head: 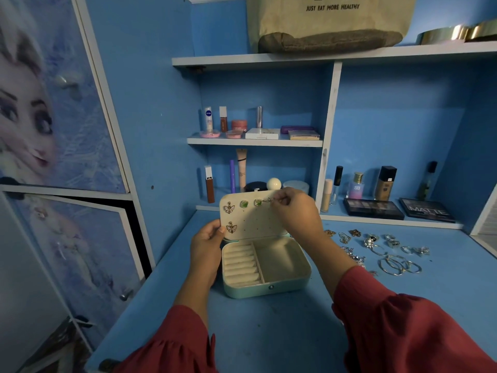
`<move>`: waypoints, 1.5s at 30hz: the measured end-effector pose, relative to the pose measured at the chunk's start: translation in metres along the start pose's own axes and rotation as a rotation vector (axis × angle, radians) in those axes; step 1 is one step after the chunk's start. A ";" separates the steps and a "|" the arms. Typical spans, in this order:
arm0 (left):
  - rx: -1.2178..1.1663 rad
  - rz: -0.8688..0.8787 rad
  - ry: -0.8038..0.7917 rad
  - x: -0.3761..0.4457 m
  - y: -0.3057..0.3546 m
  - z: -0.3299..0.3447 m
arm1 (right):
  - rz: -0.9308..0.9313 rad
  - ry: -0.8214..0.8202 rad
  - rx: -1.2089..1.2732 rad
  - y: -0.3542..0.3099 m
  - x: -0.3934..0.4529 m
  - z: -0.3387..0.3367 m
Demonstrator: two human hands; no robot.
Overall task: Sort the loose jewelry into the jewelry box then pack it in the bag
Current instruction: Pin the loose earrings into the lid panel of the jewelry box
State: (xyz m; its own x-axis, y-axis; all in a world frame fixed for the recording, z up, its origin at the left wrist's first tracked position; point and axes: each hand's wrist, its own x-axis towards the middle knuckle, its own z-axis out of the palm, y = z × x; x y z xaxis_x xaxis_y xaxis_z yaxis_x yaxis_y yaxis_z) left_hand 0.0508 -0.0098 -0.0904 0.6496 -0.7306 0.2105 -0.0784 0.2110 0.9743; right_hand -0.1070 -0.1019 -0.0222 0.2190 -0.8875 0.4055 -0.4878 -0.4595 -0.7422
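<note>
A small mint-green jewelry box (266, 267) with cream lining sits open on the blue tabletop (269, 332). The left hand (205, 244) grips the left edge of its raised lid (251, 216). The right hand (295, 211) pinches a small silver earring (268, 200) at the lid's upper right. Loose silver and gold jewelry (382, 251) lies right of the box. A beige canvas bag (328, 22) stands on the top shelf above it.

Bag (328, 22) top cut off
</note>
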 end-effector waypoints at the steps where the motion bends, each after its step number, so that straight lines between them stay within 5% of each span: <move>1: -0.001 0.003 0.000 0.000 0.000 0.000 | 0.001 0.006 0.008 0.000 0.000 0.001; 23: -0.009 0.003 -0.002 -0.003 0.004 0.001 | -0.007 0.036 0.173 -0.002 -0.004 0.003; 45: 0.009 -0.005 -0.017 -0.003 0.006 -0.001 | 0.287 -0.084 0.513 -0.019 -0.004 -0.014</move>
State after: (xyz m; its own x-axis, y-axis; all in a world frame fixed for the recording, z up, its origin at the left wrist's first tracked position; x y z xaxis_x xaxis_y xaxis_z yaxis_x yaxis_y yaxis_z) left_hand 0.0490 -0.0055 -0.0854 0.6374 -0.7422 0.2069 -0.0823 0.2014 0.9760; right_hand -0.1103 -0.0887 -0.0019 0.2153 -0.9689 0.1221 -0.0715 -0.1403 -0.9875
